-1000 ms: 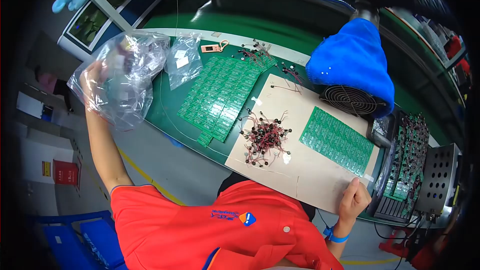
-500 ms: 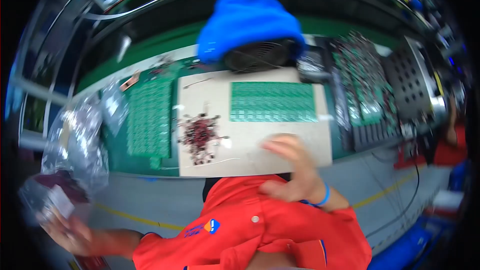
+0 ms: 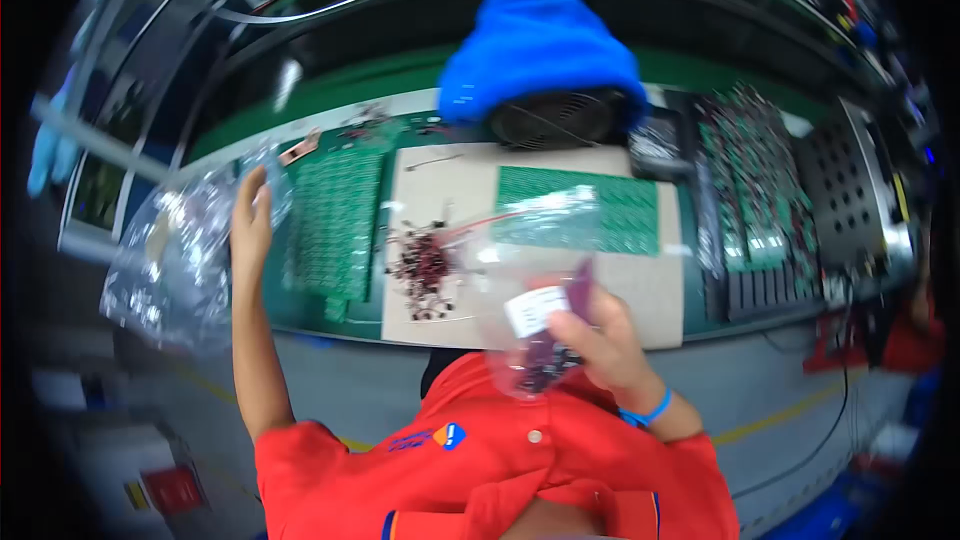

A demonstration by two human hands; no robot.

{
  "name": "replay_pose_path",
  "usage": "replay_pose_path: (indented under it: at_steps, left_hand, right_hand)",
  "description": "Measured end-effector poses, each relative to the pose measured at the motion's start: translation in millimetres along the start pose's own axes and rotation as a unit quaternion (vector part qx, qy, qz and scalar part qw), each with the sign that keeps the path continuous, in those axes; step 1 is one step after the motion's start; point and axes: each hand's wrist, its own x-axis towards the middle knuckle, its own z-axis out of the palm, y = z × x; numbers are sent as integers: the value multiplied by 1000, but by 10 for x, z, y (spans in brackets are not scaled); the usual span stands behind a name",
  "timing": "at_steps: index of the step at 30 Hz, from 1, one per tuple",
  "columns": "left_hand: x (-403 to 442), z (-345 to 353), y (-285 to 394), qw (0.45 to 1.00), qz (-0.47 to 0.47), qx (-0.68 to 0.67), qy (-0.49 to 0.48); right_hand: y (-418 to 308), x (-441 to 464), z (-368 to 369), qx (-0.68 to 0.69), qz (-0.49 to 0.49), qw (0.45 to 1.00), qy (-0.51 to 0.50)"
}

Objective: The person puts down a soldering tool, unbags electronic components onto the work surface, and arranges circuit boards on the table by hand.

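Note:
My right hand (image 3: 605, 340) grips a clear plastic bag (image 3: 502, 325) with a white label and dark purple contents. It is held over the front of the beige board, with the open-looking upper part of the bag covering part of a green circuit board panel (image 3: 630, 215). My left hand (image 3: 251, 220) reaches to the left end of the bench, fingers stretched out beside a large crumpled clear bag (image 3: 180, 260); whether it touches the plastic is unclear. To the left of the held bag lies a pile of small red-and-black wired parts (image 3: 424, 265).
Another green panel (image 3: 338, 230) lies left of the beige board (image 3: 440, 325). A fan under a blue cloth (image 3: 545, 45) stands at the back. To the right are a rack of populated boards (image 3: 750, 180) and a perforated metal box (image 3: 850, 175).
The labelled bag has passed from my left hand at the lower left to my right hand in front of me. My left hand has moved up to the bench's left end.

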Motion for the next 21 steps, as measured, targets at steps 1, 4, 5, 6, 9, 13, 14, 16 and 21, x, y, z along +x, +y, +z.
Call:
replay_pose_path:
  at_steps: [1, 4, 5, 6, 9, 13, 14, 16, 21]
  left_hand:
    - [101, -52, -427, 996, -30, 75, -29]
    - [272, -54, -1064, 989, -26, 119, -85]
    - [329, -40, -1194, 990, 12, 115, -84]
    - [387, -49, -1234, 990, 6, 119, -77]
    - [509, -20, -1308, 981, 43, 180, -63]
    - [568, 48, -1283, 964, 58, 260, -26]
    - [515, 62, -1273, 972, 61, 228, -20]
    - [370, 99, -1217, 985, 67, 159, -12]
    - [128, 113, -1025, 984, 58, 171, -3]
  right_hand:
    - [-24, -7, -10, 26, 3, 999, 26]
    - [-34, 21, -64, 38, 11, 998, 45]
    - [-39, 43, -87, 23, 0, 998, 57]
    - [-46, 72, -100, 8, -13, 997, 72]
    - [-84, 145, -92, 55, -7, 994, 95]
    - [-52, 234, -125, 120, -14, 977, 177]
    - [-50, 253, -132, 141, -19, 967, 212]
    - [-76, 292, -126, 120, -12, 975, 187]
    - [-141, 383, -69, 83, 18, 989, 118]
